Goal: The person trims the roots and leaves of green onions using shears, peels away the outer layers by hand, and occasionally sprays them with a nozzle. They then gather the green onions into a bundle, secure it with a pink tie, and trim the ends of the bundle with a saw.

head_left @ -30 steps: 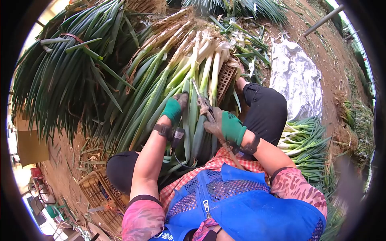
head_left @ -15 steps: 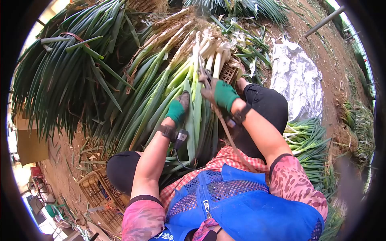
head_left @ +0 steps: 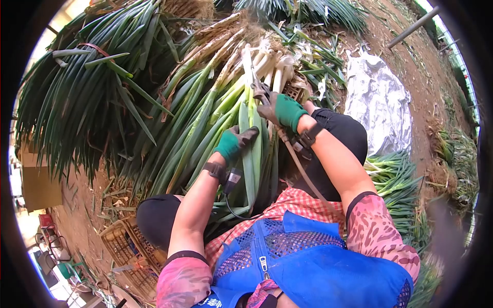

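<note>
Onion stalk: a long spring onion, white shaft and broad green leaves (head_left: 250, 159), lies at the front of the heap, white end pointing away, leaves running to the lap, an angle that seems to suit both arms.
Left hand: here's the green-and-dark glove (head_left: 235, 142), thumb pressed across those leaves, probably to steady them; the fingers beneath are hidden.
Right hand: its green glove (head_left: 283, 109), just apart from the left, is clamped round a grey metal hand tool (head_left: 261, 91), tip beside the white shaft; whether they touch, I can't tell.
Hose: a thin tan tube (head_left: 299, 163) drops from the tool toward the lap, slack, likely so that the wrist can swing freely.
Heap: thick green onions with pale, soil-brown root ends (head_left: 190, 128) fan out alongside, roots together, perhaps for easy picking; a brown plastic lattice crate (head_left: 294, 92) peeps out at their right edge.
Far left: a dark green leafy bundle (head_left: 90, 113), a red band cinching it, presumably to keep the leaves together.
Right side: a crumpled silvery-white sheet (head_left: 377, 102) on bare brown ground, slimmer green onions (head_left: 393, 190) piled nearer the person.
</note>
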### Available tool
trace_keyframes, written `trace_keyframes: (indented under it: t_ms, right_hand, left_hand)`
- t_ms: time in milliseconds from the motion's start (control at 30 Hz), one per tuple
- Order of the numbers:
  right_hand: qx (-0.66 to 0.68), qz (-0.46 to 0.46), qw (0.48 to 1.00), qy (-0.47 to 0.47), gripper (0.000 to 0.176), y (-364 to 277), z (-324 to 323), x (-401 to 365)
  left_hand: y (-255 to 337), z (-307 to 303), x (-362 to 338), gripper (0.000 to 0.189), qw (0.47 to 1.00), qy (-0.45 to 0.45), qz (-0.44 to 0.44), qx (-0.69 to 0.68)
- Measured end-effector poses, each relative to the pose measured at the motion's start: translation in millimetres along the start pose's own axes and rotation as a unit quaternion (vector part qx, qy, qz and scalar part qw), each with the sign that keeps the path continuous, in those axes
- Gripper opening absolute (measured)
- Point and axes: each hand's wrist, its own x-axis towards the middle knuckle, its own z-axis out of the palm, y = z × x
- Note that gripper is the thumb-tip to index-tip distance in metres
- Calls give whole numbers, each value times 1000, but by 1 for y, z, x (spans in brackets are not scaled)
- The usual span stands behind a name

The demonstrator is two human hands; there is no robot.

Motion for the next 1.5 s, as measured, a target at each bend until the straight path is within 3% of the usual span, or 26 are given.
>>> trace_keyframes:
  t_ms: [33,67,100,133,167,233,267,333,367,433,500,600,700,767,833,867,900,1033,1067,1100,1133,1167,1200,1267,1367,1500]
  right_hand:
    - [-3,-5,999,-34,52,-20,-18,3]
    - [32,50,997,-59,50,-36,-39,-1]
    - [-32,-43,999,-3,35,-14,-17,24]
    - [-96,-135,985,54,20,11,6,57]
    - [-124,-139,980,71,14,17,9,73]
    - [-120,-193,969,100,15,0,-12,65]
    - [-132,-201,966,95,15,-2,-16,62]
    - [-170,-198,963,63,16,-3,-20,58]
    - [-197,-188,962,37,16,-3,-23,54]
    - [-127,-141,981,47,23,0,-20,37]
    - [-12,23,999,-26,51,-14,-36,10]
    - [49,66,995,56,54,-28,-54,-47]
    - [-109,-142,980,88,41,-6,-47,-81]
    - [-18,-58,996,69,42,17,-15,-80]
    - [136,97,986,15,43,-17,-39,-99]
    - [128,92,987,28,43,-12,-30,-104]
    - [121,87,988,39,44,-3,-15,-107]
    - [90,31,995,25,41,11,10,-125]
    - [112,72,991,-7,48,3,2,-130]
    - [131,114,984,-39,54,-5,-6,-134]
    - [123,84,988,-27,54,-1,0,-135]
    - [115,53,992,-16,54,6,9,-137]
    - [105,39,994,-12,54,9,15,-137]
    - [84,25,996,-13,54,13,22,-136]
    - [119,83,989,-22,54,-3,7,-135]
    - [166,118,979,-20,52,-8,0,-135]
  left_hand:
    - [2,0,-1,41,1000,1,-17,-13]
    - [4,1,-2,39,999,1,-34,-26]
    - [6,1,-3,38,998,1,-51,-39]
    - [2,-1,-4,39,999,-18,25,25]
    - [-4,-5,-5,41,990,-36,100,89]
    - [-4,-10,-7,46,973,-60,146,170]
    - [-1,-10,-7,48,973,-65,118,185]
    - [-17,-6,3,48,972,-60,159,160]
    - [-50,1,20,45,965,-48,227,119]
    - [-44,3,17,42,979,-23,203,7]
    - [34,0,-22,42,991,3,15,-133]
    - [37,17,-30,59,982,-10,72,-177]
    - [38,27,-37,64,994,12,93,-48]
    - [41,27,-35,75,997,13,63,49]
    - [31,31,-30,63,994,70,42,76]
    - [20,32,-23,57,990,101,32,88]
    - [-8,33,-6,64,991,105,35,70]
    - [30,-1,-12,75,977,84,0,197]
    - [59,-31,-14,75,985,-5,-46,168]
    - [67,-46,-16,66,989,69,-47,120]
    - [16,-50,15,59,951,271,83,122]
    - [23,-74,9,58,871,332,97,349]
    - [15,-90,10,57,827,349,76,433]
    - [-25,-107,15,58,844,292,54,446]
    - [24,-101,-4,59,862,192,-92,461]
    - [42,-101,-12,62,887,187,-32,421]
